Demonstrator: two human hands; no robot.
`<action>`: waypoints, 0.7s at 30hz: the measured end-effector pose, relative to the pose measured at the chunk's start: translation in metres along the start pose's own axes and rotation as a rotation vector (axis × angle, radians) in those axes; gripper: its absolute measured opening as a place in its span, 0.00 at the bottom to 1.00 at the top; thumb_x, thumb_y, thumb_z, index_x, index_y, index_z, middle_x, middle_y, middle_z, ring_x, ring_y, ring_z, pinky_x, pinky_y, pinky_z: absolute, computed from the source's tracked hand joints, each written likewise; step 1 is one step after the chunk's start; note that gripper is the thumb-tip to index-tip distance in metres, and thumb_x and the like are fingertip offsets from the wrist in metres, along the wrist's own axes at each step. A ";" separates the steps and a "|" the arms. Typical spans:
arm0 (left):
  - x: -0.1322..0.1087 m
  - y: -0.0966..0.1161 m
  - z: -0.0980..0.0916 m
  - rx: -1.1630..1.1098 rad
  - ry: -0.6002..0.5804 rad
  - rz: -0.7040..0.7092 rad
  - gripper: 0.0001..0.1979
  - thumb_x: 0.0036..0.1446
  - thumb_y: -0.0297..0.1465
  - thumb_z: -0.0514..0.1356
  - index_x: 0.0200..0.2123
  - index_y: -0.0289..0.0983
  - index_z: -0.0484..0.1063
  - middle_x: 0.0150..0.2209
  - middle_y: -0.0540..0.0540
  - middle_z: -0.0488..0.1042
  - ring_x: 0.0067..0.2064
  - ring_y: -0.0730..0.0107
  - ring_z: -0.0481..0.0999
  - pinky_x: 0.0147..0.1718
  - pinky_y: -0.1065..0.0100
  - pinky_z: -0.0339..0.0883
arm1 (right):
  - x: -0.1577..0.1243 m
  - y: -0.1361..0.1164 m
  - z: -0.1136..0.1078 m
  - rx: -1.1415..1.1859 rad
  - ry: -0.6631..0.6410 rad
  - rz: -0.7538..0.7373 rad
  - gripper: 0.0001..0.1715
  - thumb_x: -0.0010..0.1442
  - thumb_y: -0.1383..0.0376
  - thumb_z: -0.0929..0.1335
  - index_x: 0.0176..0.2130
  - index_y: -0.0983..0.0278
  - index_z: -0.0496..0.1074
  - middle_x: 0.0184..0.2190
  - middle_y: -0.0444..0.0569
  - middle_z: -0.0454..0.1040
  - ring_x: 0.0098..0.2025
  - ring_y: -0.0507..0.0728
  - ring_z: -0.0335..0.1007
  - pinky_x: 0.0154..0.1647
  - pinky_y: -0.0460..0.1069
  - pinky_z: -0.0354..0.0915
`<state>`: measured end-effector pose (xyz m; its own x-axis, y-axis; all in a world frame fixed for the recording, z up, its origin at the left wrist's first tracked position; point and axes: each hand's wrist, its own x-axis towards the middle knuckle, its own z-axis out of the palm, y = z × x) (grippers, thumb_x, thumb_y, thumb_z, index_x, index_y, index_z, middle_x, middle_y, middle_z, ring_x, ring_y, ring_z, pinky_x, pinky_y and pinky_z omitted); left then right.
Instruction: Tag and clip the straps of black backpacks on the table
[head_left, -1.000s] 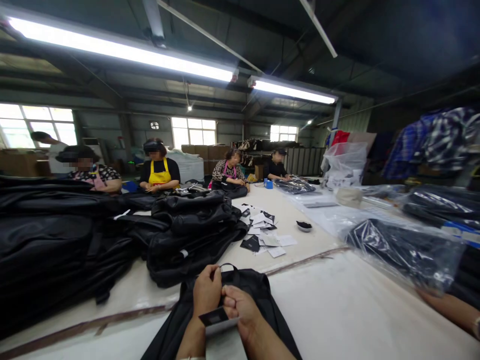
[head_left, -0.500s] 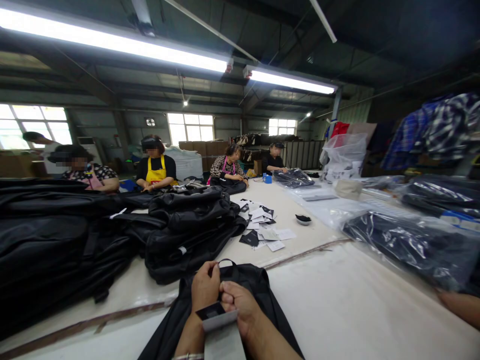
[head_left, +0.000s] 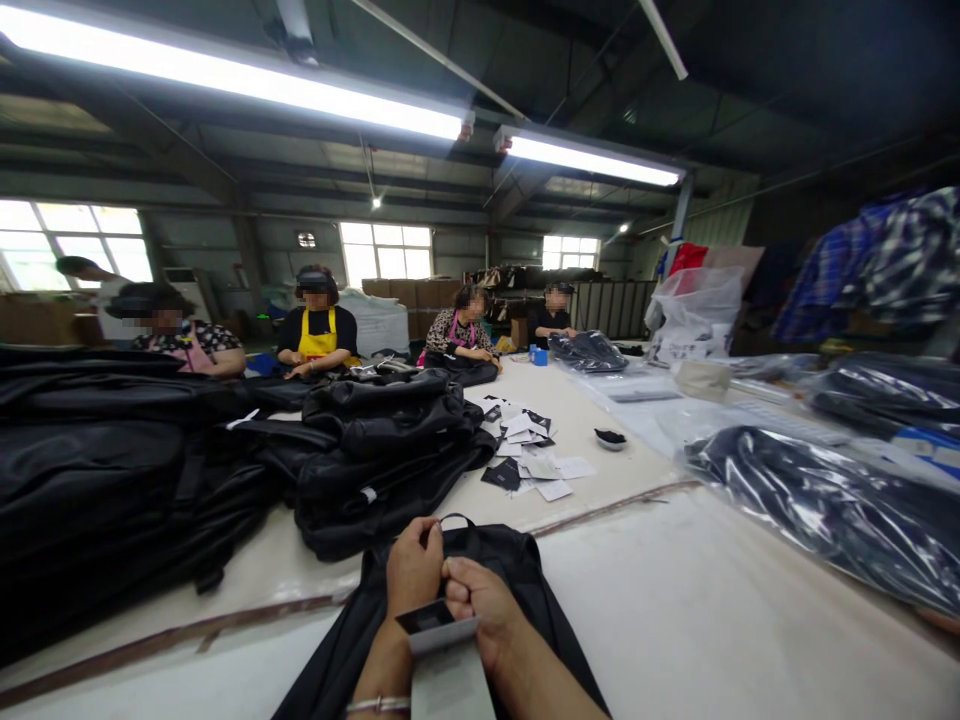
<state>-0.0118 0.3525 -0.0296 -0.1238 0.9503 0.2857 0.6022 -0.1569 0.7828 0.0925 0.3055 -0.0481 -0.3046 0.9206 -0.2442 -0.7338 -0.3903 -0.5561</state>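
The left hand (head_left: 412, 572) pinches the loop (head_left: 454, 519) of the black garment (head_left: 525, 575) just beyond its fingers, while the right hand (head_left: 480, 600), touching it, is closed on the hang tag (head_left: 444, 665), which runs lengthwise back toward the wrists.

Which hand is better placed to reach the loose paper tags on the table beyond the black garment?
Probably the right hand: the paper tags lie ahead and to the right, on its side. The left hand sits further left, its fingers closed on the black garment.
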 end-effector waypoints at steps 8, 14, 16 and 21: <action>0.000 0.004 -0.002 0.022 0.001 -0.015 0.12 0.58 0.36 0.53 0.37 0.40 0.75 0.34 0.46 0.78 0.38 0.64 0.76 0.37 0.68 0.64 | 0.002 0.001 0.000 -0.031 0.025 -0.001 0.18 0.45 0.60 0.73 0.29 0.64 0.62 0.12 0.32 0.54 0.11 0.42 0.43 0.15 0.41 0.33; -0.001 0.004 -0.002 0.004 0.003 -0.013 0.11 0.57 0.36 0.54 0.36 0.40 0.75 0.33 0.46 0.78 0.37 0.64 0.76 0.36 0.68 0.64 | -0.004 -0.003 0.006 -0.028 0.025 0.020 0.17 0.46 0.61 0.73 0.29 0.64 0.62 0.12 0.32 0.54 0.12 0.42 0.44 0.15 0.41 0.33; -0.001 0.004 -0.002 -0.002 0.010 -0.018 0.11 0.57 0.36 0.55 0.36 0.40 0.75 0.33 0.47 0.78 0.36 0.64 0.76 0.35 0.68 0.64 | -0.005 -0.004 0.007 -0.034 0.036 0.023 0.18 0.46 0.61 0.74 0.28 0.64 0.62 0.12 0.32 0.54 0.11 0.42 0.44 0.15 0.40 0.33; 0.000 0.003 -0.001 0.007 0.014 -0.006 0.11 0.57 0.36 0.54 0.37 0.40 0.75 0.33 0.47 0.78 0.37 0.65 0.76 0.36 0.69 0.64 | -0.005 -0.004 0.008 -0.036 0.049 0.013 0.19 0.44 0.61 0.74 0.28 0.64 0.62 0.12 0.32 0.55 0.12 0.42 0.45 0.15 0.40 0.34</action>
<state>-0.0106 0.3512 -0.0266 -0.1383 0.9473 0.2891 0.6070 -0.1496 0.7805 0.0921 0.3023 -0.0382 -0.2833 0.9141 -0.2901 -0.7073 -0.4034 -0.5805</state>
